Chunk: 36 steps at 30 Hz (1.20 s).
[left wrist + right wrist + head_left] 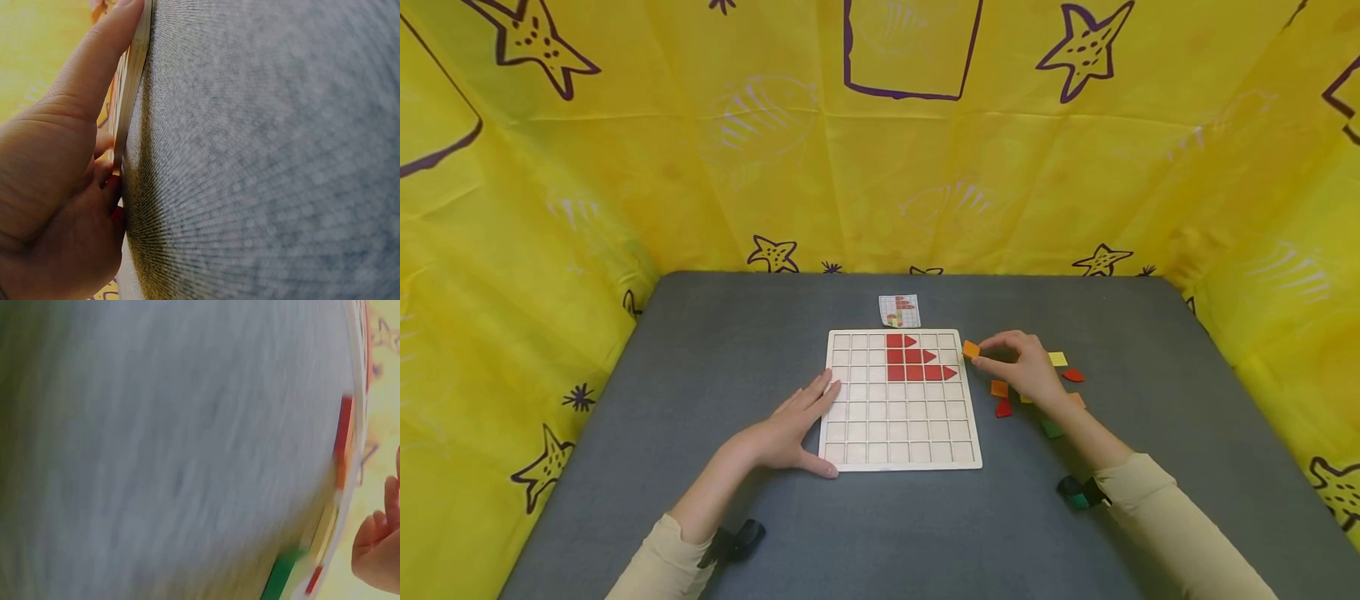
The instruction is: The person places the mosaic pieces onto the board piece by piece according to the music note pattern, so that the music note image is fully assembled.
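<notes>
A pale wooden grid board (898, 421) lies flat on the grey table. Red square and pointed tiles (915, 357) fill parts of its top three rows. My left hand (790, 429) rests along the board's left edge with fingers spread, the thumb at the lower left corner; the left wrist view shows that thumb (94, 69) against the board's side. Beyond the board's upper right corner, my right hand (1026, 367) pinches an orange square tile (972, 350) between thumb and fingertips. In the right wrist view the right hand (381, 544) shows only partly, and the tile is out of sight.
Behind the board lies a small picture card (899, 311) with a coloured grid pattern. Loose tiles lie around and under the right forearm: orange (999, 389), red (1003, 408), yellow (1057, 359) and green (1051, 428). A yellow patterned cloth (880, 183) hangs behind the table.
</notes>
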Tool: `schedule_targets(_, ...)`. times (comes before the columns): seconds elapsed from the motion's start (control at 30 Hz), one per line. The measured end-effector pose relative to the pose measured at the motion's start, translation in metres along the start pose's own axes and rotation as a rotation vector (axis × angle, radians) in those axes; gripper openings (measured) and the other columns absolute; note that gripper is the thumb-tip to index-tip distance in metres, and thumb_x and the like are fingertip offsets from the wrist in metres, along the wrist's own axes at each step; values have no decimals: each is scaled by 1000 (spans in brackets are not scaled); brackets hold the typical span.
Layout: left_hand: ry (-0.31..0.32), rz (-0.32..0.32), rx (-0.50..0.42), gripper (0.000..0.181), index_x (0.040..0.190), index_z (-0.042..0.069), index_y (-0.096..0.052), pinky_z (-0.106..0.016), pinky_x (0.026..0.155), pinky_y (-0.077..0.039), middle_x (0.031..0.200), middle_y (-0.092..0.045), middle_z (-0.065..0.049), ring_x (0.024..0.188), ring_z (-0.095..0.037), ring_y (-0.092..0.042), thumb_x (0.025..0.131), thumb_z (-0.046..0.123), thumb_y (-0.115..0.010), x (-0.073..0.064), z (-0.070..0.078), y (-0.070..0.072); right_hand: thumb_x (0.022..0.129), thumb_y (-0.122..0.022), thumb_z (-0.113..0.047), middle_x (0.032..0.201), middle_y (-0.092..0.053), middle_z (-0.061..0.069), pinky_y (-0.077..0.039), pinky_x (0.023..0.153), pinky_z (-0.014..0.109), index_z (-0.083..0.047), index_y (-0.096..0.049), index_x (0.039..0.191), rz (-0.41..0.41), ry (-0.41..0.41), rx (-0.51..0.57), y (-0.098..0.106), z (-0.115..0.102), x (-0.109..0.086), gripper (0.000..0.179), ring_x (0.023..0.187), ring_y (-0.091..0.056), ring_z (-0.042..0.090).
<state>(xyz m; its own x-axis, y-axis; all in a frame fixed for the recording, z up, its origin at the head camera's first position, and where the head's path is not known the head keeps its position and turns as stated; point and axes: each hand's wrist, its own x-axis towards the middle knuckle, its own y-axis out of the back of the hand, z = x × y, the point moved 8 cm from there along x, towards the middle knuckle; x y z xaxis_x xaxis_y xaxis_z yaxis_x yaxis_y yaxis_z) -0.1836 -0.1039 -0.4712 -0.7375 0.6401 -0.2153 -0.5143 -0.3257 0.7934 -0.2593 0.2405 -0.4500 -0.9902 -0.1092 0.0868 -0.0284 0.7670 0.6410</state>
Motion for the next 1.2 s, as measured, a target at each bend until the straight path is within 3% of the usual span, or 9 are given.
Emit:
schedule_targets(0.2,-2,3,1,121,156,6,-13,-55,115,-11,163,1,-15,147,-36,-7,70,55,-82,1,-1,0,79,-82,-32,113,-64,5,-37,86,45,-15,-75,100,-67,64,3,-29,-29,-5,28,107,-44,27)
schedule_targets(0.6,-3,-1,8,120,156,5,-13,-55,115,-11,163,0,-16,147,-37,-7,71,55,-82,1,-1,0,74,-86,-30,95,-66,-7,-37,83,39,-21,-75,89,-195,233,-109,-81,-71,-6,21,99,-45,20)
schedule_targets(0.87,-5,-1,7,120,156,4,-14,-55,115,-11,163,0,-16,147,-37,-7,71,56,-81,0,-1,0,74,-86,-29,92,-63,-6,-40,81,36,-20,-73,87,-203,264,-202,-93,-83,-6,21,95,-45,19)
schedule_targets(1.2,9,-7,5,121,157,7,-13,-53,116,-10,163,1,-13,148,-35,-6,71,55,-82,1,-2,-1,74,-86,-26,91,-64,-4,-40,83,37,-17,-74,89,-210,265,-183,-98,-86,-5,21,96,-47,20)
